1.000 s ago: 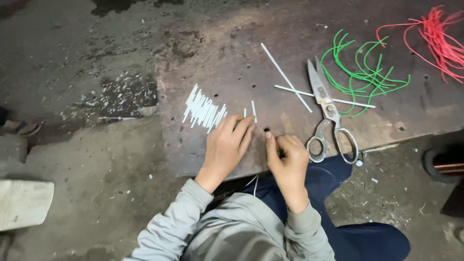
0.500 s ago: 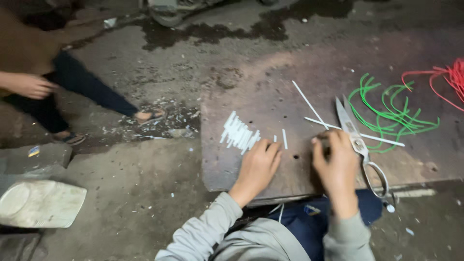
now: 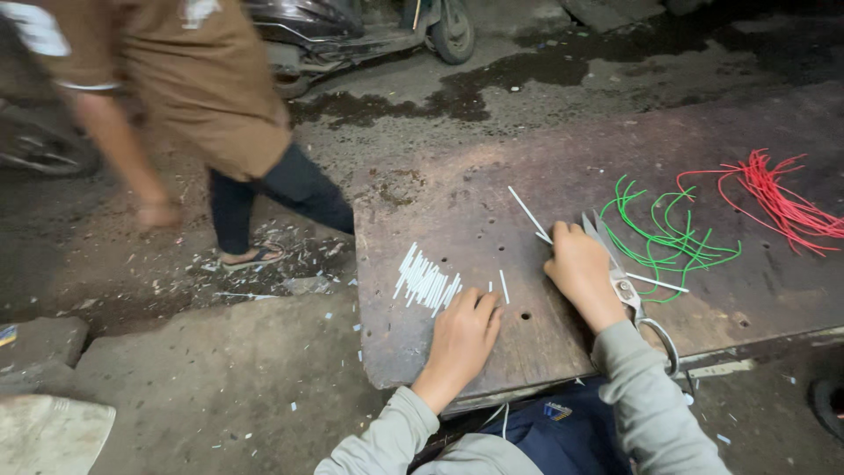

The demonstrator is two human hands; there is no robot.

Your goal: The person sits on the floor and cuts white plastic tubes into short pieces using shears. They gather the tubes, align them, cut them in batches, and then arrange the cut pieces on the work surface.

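Surface point(image 3: 563, 158): dark worn board with holes, low over the floor. Passer-by point(image 3: 176, 97) crosses at upper left, well apart from the work. Red wires point(image 3: 778, 198) at far right, green wires point(image 3: 673, 233) beside them, both loose and floppy. Scissors point(image 3: 629, 286) lie just right of the right hand point(image 3: 580, 268), handle toward the near edge. Right hand rests palm down, fingers curled on a long white strip point(image 3: 527, 211); can't tell if it's pinched. Left hand point(image 3: 462, 339) flat, fingers together, fingertips by a short piece point(image 3: 503, 286), holding nothing that I can see. White pieces point(image 3: 426, 283) in a tight row just left of it. Judgement: pieces are light, thin, fairly stiff, easy to scatter; pinch at mid-length or slide them flat
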